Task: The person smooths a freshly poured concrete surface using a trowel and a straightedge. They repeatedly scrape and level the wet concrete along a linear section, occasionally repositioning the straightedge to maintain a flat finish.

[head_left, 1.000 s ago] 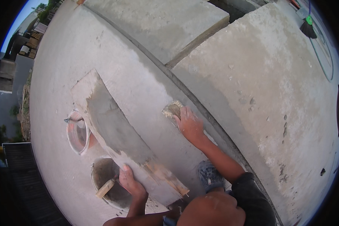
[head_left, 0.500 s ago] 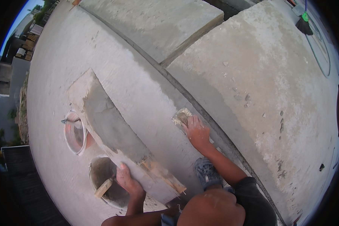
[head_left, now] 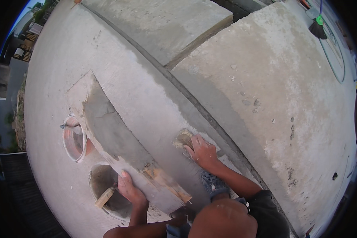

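My right hand [head_left: 206, 154] is closed around a sponge float [head_left: 183, 138], a small block with a rough yellowish edge, held against the pale concrete beside a darker damp strip. Left of it lies a long wooden plank [head_left: 164, 183] coated with smooth grey mortar [head_left: 111, 125]. My left hand [head_left: 130, 187] grips the plank's near-left edge; the thumb shows, but the other fingers are hidden. Just beside that hand stands a mortar-stained bucket [head_left: 99, 174], with a tool's wooden handle [head_left: 104, 197] sticking out of it.
A clear, reddish-tinted bucket [head_left: 74, 152] stands beyond, with a tool across its rim. A narrow groove [head_left: 198, 106] crosses the concrete diagonally. Large slabs [head_left: 242, 71] with loose chips lie to the right. My shoe [head_left: 213, 184] is near the float. A broom [head_left: 318, 29] is at far right.
My right hand has drawn the float nearer to me and slightly left along the concrete. My left hand stays at the plank's edge.
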A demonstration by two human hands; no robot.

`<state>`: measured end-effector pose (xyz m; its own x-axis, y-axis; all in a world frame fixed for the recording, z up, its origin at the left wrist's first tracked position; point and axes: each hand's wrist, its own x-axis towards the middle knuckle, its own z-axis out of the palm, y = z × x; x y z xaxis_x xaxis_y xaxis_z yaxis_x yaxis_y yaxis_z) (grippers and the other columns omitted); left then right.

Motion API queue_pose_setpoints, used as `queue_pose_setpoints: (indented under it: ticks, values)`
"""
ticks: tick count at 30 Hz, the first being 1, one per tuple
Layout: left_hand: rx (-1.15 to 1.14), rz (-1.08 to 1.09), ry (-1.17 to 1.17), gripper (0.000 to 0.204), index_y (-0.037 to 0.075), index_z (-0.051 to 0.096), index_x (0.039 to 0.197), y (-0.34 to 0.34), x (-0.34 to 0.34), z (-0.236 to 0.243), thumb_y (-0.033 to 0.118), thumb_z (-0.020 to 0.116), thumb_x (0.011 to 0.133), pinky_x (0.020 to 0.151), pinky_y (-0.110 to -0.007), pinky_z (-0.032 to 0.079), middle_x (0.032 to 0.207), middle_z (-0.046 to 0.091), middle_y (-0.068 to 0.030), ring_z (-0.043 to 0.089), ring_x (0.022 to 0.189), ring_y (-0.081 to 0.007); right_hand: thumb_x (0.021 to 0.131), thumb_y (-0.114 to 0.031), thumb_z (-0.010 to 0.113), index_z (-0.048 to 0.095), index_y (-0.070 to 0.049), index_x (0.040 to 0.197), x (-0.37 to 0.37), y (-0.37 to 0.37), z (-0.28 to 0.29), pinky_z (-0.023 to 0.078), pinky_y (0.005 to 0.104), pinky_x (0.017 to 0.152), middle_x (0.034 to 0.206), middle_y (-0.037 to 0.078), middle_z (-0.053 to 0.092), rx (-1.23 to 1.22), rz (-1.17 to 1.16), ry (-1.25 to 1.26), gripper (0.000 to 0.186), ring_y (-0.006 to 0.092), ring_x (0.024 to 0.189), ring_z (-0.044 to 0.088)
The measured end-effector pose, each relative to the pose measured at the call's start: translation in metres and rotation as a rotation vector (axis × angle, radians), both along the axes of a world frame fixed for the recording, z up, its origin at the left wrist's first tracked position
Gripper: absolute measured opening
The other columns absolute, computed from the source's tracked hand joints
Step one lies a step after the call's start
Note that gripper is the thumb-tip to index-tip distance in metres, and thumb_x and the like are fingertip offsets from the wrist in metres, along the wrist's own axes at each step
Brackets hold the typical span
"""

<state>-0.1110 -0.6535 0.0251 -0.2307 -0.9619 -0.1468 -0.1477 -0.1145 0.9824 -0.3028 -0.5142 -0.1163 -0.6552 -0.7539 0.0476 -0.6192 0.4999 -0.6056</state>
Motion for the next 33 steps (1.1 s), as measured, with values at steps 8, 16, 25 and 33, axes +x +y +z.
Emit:
queue_pose_setpoints:
  ticks: [8, 16, 25, 33]
  values:
    - [-0.059, 0.005, -0.084, 0.034, -0.003, 0.064, 0.118, -0.001, -0.006, -0.008, 0.028, 0.052, 0.111, 0.082, -0.027, 0.047, 0.100, 0.066, -0.0041, 0.058, 0.089, -0.0092, 0.096, -0.037, 0.072, 0.062, -0.003, 0.109, -0.013, 0.000, -0.005, 0.057, 0.0412, 0.070, 0.100, 0.012, 0.067, -0.030, 0.050, -0.142, 0.038, 0.0307, 0.088, 0.071]
    - [0.022, -0.038, -0.235, 0.034, -0.002, 0.066, 0.111, -0.003, 0.007, -0.003, 0.030, 0.054, 0.108, 0.068, -0.028, 0.044, 0.083, 0.060, 0.0010, 0.050, 0.076, -0.0062, 0.088, -0.032, 0.082, 0.070, -0.001, 0.105, -0.090, -0.082, 0.146, 0.055, 0.0396, 0.069, 0.089, 0.015, 0.069, -0.561, 0.405, -0.154, 0.038, 0.0299, 0.077, 0.067]
    - [0.087, -0.036, -0.245, 0.036, -0.001, 0.066, 0.111, -0.006, 0.014, -0.001, 0.033, 0.053, 0.109, 0.075, -0.030, 0.047, 0.086, 0.063, -0.0021, 0.055, 0.081, -0.0104, 0.094, -0.034, 0.075, 0.072, -0.002, 0.109, -0.091, -0.125, 0.150, 0.053, 0.0362, 0.072, 0.095, 0.010, 0.069, -0.275, 0.841, -0.350, 0.035, 0.0225, 0.080, 0.067]
    - [-0.092, -0.066, -0.196, 0.035, -0.004, 0.061, 0.120, -0.002, 0.018, -0.004, 0.028, 0.051, 0.110, 0.089, -0.028, 0.047, 0.106, 0.066, -0.0060, 0.059, 0.098, -0.0115, 0.101, -0.034, 0.069, 0.066, -0.001, 0.125, -0.037, 0.017, 0.025, 0.054, 0.0305, 0.083, 0.109, 0.003, 0.071, -0.679, -0.225, -1.609, 0.041, 0.0133, 0.091, 0.067]
